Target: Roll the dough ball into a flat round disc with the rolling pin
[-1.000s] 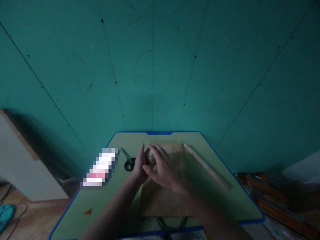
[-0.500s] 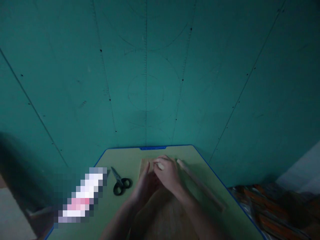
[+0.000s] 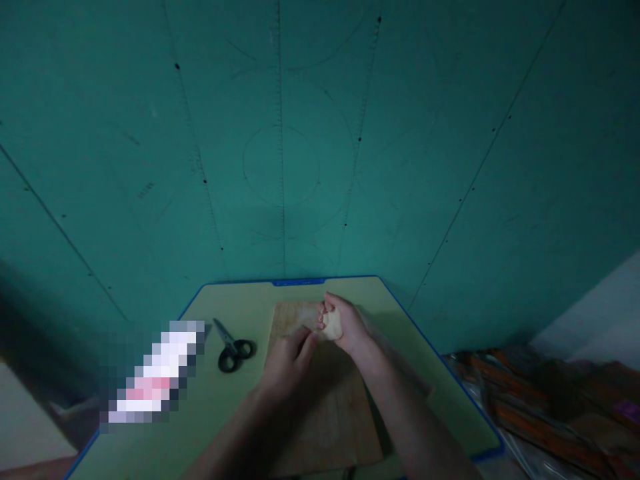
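Observation:
A pale, flattened piece of dough lies in the palm of my right hand, whose fingers curl over its far left edge. My left hand is closed, thumb and fingers drawn together at the dough's near left edge; its exact grip is partly hidden. Both hands hover over a wooden board. Along the board's right side, a wooden rolling pin is mostly covered by my right forearm.
Black-handled scissors lie left of the board on a pale table with a blue rim. A pixelated white-and-pink item sits at the left edge. A green marked wall rises behind; plastic-wrapped things lie at right.
My hands have moved apart from being cupped together. My right hand has turned, showing the dough in its palm, and my left hand has shifted to its left side. The view has moved slightly.

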### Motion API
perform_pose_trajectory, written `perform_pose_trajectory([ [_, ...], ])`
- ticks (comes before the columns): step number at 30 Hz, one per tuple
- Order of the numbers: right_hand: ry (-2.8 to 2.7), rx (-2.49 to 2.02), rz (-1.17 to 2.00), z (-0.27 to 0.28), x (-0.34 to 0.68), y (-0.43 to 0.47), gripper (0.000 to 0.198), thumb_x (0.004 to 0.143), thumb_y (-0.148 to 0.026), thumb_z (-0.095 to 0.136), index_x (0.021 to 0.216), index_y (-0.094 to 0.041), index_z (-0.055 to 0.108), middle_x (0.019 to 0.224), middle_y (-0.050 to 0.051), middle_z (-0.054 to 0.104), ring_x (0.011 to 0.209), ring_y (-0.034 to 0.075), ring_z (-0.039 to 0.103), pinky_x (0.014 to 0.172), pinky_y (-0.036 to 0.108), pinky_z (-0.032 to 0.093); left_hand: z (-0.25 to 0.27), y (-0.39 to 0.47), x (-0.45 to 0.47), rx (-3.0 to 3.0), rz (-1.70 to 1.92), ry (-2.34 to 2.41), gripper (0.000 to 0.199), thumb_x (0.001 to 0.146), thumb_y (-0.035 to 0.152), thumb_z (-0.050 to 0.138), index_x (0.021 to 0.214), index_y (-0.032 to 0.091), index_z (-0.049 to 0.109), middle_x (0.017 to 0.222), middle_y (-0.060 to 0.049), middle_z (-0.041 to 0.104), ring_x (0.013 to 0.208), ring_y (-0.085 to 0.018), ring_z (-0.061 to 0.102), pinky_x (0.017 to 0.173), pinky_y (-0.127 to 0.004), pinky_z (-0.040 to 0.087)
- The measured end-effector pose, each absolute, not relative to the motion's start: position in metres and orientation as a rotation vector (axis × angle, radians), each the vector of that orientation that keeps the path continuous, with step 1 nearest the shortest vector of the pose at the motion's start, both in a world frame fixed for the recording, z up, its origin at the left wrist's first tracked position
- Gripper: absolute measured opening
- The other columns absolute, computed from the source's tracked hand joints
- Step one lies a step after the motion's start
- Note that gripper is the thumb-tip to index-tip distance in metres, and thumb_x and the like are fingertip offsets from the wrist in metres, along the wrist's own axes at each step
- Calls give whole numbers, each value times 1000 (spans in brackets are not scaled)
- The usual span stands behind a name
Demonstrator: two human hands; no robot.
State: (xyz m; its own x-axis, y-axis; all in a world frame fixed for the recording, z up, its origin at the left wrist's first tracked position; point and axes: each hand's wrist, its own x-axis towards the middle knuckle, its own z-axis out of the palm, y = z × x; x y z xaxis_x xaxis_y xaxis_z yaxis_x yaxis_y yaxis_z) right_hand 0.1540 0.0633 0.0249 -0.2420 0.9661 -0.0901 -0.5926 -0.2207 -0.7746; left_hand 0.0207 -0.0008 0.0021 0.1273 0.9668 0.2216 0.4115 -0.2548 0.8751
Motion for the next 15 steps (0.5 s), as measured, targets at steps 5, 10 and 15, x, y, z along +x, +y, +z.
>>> perform_pose_trajectory([
  [5,-651,-796,1715,29,150,61,44,66,-37,68,48,-23,31,41,-7,39,34,9,39,34,22,30,1,-2,21,1795,1076,1321,34,90,41,49,63,21,53,55,2,52,54,-15,47,59,-28,28],
  [10,-610,-787,1682,28,155,65,44,65,-38,63,50,-25,23,38,-9,32,31,8,33,32,23,26,0,-4,20,1791,1086,1333,35,90,41,50,61,21,52,54,1,51,54,-15,46,58,-28,25],
  [15,-621,-805,1661,27,158,66,42,61,-41,59,51,-25,21,39,-8,30,30,9,32,32,23,26,4,-5,20,1773,1102,1317,31,87,40,55,63,21,58,56,0,55,55,-16,48,59,-27,27],
])
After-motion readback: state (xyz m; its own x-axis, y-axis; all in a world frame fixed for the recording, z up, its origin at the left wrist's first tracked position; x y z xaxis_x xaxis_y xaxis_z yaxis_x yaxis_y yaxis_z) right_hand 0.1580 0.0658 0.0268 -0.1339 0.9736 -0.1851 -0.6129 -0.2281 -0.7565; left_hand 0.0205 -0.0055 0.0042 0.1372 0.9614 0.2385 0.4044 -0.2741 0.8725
